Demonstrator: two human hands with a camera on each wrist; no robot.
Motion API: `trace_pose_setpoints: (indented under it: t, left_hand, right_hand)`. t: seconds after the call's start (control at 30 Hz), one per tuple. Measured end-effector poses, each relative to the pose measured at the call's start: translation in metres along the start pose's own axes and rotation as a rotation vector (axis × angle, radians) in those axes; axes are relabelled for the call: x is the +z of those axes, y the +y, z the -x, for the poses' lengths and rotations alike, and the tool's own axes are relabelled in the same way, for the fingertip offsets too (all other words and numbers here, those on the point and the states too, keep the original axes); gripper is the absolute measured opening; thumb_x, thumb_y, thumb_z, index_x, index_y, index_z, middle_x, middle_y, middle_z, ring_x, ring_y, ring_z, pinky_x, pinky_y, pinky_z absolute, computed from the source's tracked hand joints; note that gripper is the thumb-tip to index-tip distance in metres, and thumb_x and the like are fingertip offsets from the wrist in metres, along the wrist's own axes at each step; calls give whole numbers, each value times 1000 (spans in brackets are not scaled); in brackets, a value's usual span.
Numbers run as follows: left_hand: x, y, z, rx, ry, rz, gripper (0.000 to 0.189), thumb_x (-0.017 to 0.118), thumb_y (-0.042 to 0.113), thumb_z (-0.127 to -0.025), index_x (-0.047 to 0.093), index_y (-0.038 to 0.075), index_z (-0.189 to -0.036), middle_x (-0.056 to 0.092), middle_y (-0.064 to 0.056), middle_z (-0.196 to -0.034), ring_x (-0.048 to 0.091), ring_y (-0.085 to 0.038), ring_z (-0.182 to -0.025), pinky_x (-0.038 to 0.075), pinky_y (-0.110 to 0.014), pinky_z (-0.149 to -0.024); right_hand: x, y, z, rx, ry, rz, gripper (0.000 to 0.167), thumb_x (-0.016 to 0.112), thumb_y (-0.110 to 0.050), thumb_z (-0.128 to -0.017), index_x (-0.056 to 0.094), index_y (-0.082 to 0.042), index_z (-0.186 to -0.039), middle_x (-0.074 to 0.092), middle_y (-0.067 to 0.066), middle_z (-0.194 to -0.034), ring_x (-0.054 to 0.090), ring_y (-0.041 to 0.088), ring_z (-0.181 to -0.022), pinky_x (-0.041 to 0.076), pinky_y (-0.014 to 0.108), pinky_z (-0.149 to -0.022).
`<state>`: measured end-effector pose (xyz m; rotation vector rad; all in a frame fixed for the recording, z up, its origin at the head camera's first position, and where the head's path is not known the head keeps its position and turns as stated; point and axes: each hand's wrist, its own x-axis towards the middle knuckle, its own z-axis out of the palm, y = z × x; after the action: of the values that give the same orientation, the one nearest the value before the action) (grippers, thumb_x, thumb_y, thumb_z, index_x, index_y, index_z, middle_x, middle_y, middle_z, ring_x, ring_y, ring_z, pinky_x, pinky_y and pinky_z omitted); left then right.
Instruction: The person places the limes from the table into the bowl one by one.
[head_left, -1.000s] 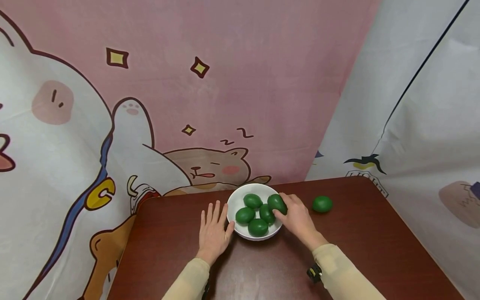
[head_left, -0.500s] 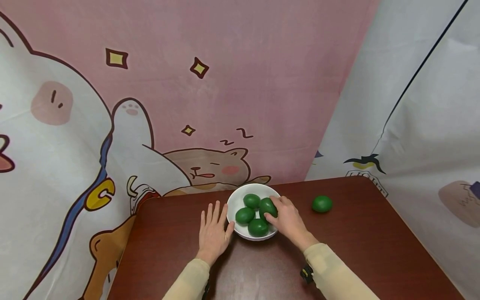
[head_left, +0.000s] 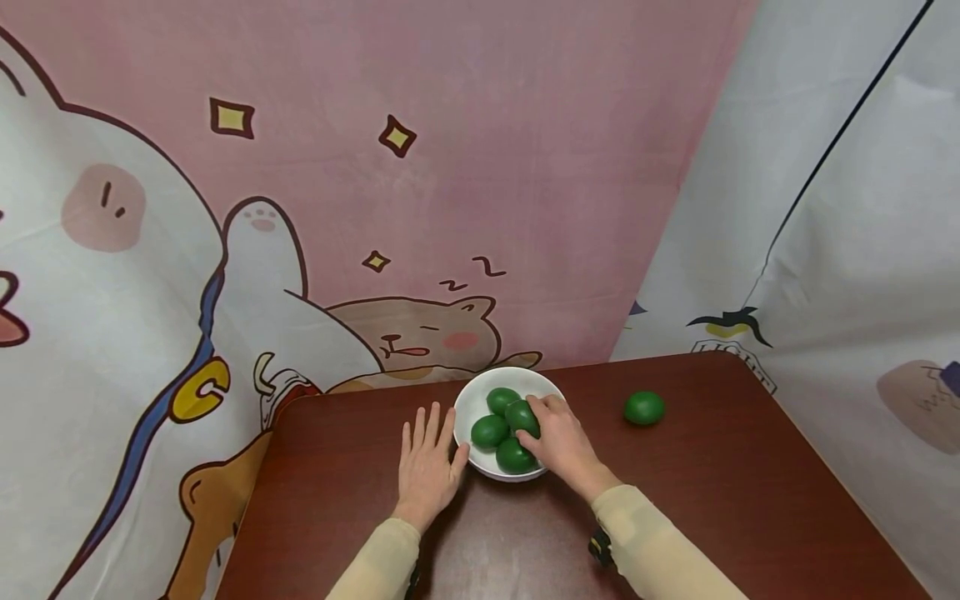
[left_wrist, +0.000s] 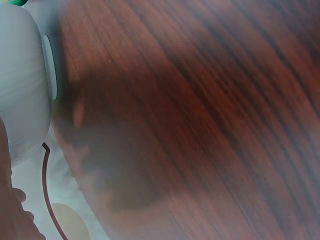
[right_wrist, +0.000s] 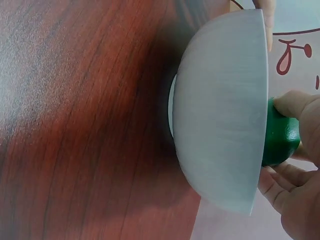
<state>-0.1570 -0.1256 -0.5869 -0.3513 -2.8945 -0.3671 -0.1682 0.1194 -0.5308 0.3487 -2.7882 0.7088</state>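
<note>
A white bowl (head_left: 467, 404) holding several glossy green limes (head_left: 489, 432) stands near the table's back edge in the head view. My right hand (head_left: 562, 442) pinches one lime (head_left: 522, 418) between thumb and fingers, low over the other fruit inside the rim. In the right wrist view, the held lime (right_wrist: 280, 135) shows just past the bowl's rim. Flat at the bowl's left side lies my left hand (head_left: 426, 467), fingers straight, thumb against the bowl. The right hand hides part of the bowl's inside.
A single lime (head_left: 644, 408) lies on the brown wooden table (head_left: 517, 550), right of the bowl. Behind the table's back edge hangs a cloth with cartoon animals (head_left: 420, 333).
My right hand has moved left with the lime, from the bowl's right rim toward its middle. The left hand and the bowl have stayed in place.
</note>
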Motion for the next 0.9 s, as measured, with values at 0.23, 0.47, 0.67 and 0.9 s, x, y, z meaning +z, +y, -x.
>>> trace_pose_setpoints:
  t: [0.23,0.47,0.67,0.9]
  left_hand:
    - [1,1,0,15,38,18,65,48,50,-105,43,14,-159,30,-14,-168,21,-38,-157,17,-61,-123]
    - [0,2,1,10,28,15,65,48,50,-105,41,15,-160,30,-14,-168,19,-37,-157,16,-59,-124]
    - [0,2,1,10,31,21,64,50,48,-105,42,14,-159,32,-15,-167,21,-38,-157,17,-60,-124]
    - [-3,2,-1,-4,-2,8,65,48,50,-105,40,16,-160,30,-14,-168,17,-36,-158,15,-59,-125]
  right_hand:
    - [6,-3,-2,-25,22,17,57,85,-27,-84,66,4,-127,64,20,-113,60,36,-108,55,50,-92]
    - [7,-5,-1,-48,42,25,53,85,-27,-85,68,4,-124,65,19,-113,60,37,-110,53,51,-96]
    - [6,0,3,-45,44,28,49,83,-26,-86,68,3,-122,65,19,-115,60,37,-113,54,52,-94]
    - [-1,11,10,-33,49,19,45,81,-27,-89,69,1,-122,65,18,-118,61,36,-112,54,53,-94]
